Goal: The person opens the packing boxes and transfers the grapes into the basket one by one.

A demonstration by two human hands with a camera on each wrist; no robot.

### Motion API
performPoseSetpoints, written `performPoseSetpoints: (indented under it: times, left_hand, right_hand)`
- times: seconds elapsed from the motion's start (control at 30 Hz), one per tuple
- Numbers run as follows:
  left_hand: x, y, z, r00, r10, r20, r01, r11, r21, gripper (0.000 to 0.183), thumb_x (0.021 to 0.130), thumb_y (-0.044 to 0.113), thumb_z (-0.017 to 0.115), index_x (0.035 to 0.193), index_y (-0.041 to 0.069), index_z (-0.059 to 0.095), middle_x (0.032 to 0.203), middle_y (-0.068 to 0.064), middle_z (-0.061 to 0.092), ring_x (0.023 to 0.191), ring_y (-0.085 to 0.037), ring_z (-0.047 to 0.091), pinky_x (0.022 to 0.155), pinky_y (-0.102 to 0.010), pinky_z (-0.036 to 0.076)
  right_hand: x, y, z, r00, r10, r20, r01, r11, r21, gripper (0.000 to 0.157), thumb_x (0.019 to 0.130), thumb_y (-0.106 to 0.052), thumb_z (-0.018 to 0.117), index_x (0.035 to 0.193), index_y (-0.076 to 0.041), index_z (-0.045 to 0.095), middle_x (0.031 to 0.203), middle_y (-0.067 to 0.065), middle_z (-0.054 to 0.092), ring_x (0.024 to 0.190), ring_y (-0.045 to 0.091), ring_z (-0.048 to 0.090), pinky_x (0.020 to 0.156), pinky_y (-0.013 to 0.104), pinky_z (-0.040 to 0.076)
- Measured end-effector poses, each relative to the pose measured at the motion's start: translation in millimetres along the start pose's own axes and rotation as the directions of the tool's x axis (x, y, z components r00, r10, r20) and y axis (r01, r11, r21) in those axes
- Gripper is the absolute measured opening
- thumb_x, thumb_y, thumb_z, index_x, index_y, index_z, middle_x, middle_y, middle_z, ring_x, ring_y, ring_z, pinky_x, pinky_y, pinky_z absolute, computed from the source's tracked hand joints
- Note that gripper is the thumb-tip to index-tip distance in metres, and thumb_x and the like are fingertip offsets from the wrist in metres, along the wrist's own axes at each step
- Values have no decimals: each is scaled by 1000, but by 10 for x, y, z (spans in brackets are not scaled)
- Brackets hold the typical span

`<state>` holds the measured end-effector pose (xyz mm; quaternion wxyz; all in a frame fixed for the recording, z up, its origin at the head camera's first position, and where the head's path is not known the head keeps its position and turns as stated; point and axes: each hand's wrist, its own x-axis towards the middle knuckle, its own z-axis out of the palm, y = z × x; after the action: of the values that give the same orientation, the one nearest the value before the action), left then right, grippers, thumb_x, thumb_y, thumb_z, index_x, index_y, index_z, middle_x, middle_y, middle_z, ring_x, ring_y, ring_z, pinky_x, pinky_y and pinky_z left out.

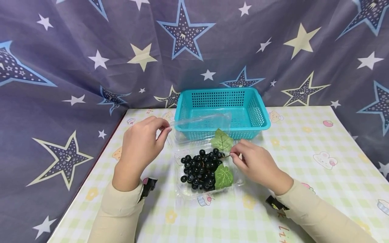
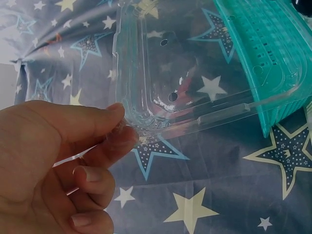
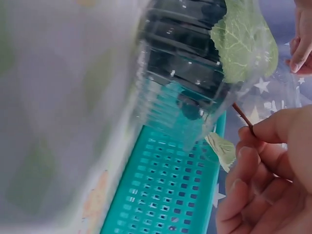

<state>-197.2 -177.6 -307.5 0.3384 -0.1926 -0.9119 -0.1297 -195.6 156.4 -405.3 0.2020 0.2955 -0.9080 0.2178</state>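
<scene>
A bunch of black grapes (image 1: pixel 200 168) lies in a clear plastic clamshell box (image 1: pixel 178 185) on the table. Two green leaves are on the bunch: one leaf (image 1: pixel 224 177) sits over the grapes' right side, and the other leaf (image 1: pixel 222 140) stands up at the back. My left hand (image 1: pixel 143 145) pinches a corner of the raised clear lid (image 2: pixel 175 73) between thumb and forefinger. On the right side of the box, my right hand (image 1: pixel 256 163) pinches the thin brown stem (image 3: pixel 243 116) of the bunch. The grapes are still within the box walls.
A turquoise plastic basket (image 1: pixel 223 132) stands right behind the box, partly seen through the lid. The table wears a checked cloth (image 1: pixel 304 202) with cartoon prints. A dark curtain with stars (image 1: pixel 231 44) hangs along the back and left.
</scene>
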Motion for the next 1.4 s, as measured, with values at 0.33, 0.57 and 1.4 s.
performPoseSetpoints:
  times: [0.33, 0.57, 1.4]
  left_hand:
    - [-4, -9, -1, 1000, 1, 4, -1, 1000, 3, 6, 92, 23, 79, 93, 18, 75, 85, 5, 72, 60, -16, 56, 54, -39, 45]
    - [3, 3, -1, 1000, 10, 14, -10, 1000, 12, 8, 92, 26, 79, 94, 18, 76, 85, 5, 72, 59, -15, 56, 53, -37, 44]
    - [-3, 8, -13, 1000, 5, 10, -6, 1000, 9, 7, 91, 25, 80, 93, 19, 76, 85, 6, 71, 60, -16, 58, 54, -39, 45]
  right_hand:
    - [158, -114, -109, 997, -70, -18, 70, 997, 12, 10, 98, -22, 64, 96, -19, 73, 87, -10, 62, 69, 3, 53, 58, 21, 46]
    - [263, -190, -191, 995, -103, 1, 103, 995, -7, 10, 99, -22, 64, 97, -18, 73, 87, -10, 61, 72, 3, 55, 59, 21, 47]
    - [474, -368, -470, 973, -226, -37, 223, 973, -62, 9, 97, -17, 62, 96, -19, 70, 86, -9, 59, 68, 5, 50, 55, 25, 42]
